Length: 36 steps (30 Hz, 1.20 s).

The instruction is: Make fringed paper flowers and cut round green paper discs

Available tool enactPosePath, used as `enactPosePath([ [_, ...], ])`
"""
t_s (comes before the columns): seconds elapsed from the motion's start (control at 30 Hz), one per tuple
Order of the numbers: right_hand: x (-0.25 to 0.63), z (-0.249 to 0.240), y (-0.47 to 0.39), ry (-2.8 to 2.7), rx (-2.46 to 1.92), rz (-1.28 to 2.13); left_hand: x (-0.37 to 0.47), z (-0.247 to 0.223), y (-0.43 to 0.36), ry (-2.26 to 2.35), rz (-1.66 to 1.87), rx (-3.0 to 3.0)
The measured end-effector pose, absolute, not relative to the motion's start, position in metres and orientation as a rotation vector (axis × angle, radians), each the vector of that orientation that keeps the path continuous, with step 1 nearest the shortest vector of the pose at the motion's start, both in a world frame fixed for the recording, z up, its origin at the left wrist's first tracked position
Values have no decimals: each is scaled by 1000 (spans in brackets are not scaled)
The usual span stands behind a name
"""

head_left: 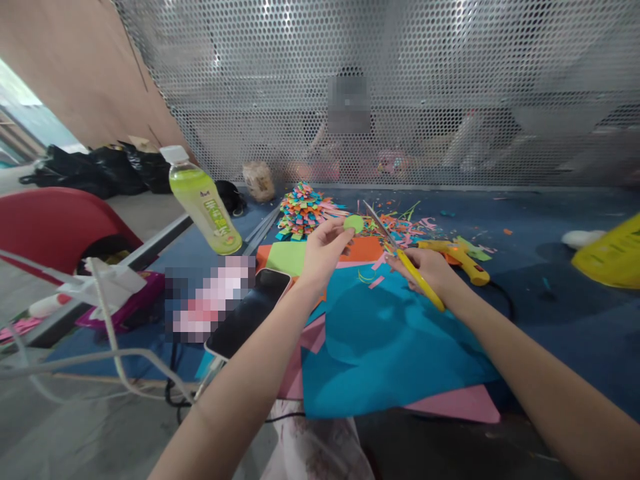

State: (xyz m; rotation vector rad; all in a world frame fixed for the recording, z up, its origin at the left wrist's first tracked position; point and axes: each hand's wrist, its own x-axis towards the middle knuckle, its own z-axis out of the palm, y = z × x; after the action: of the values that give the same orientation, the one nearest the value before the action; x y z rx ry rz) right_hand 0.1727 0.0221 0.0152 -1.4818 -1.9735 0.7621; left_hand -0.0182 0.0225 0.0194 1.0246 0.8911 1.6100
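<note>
Between the thumb and fingers of my left hand (326,248) is a small light-green paper circle (354,223). My right hand (429,270) grips yellow-handled scissors (414,275), their metal blades pointing up and left toward the circle but apart from it. Whether the blades are parted is hard to make out. Below both hands lies a large blue paper sheet (390,340) with thin green and pink scraps on it. Orange paper (361,249) and pink paper (460,404) show around it. Behind my left hand stands a cone-shaped pile of multicoloured paper strips (300,212).
A yellow glue gun (463,259) lies right of my right hand, its cord trailing. Colourful paper scraps (400,227) spread behind the scissors. At left are a green drink bottle (205,200), a phone (250,313) and white cables (107,327). A perforated metal panel (425,80) rises behind.
</note>
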Motion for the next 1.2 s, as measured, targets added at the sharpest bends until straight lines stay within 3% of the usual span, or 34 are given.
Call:
enactPosePath([
  [1.2,174,9,25,-2072,-1387,778,-18,23,19,820,1603,1020],
])
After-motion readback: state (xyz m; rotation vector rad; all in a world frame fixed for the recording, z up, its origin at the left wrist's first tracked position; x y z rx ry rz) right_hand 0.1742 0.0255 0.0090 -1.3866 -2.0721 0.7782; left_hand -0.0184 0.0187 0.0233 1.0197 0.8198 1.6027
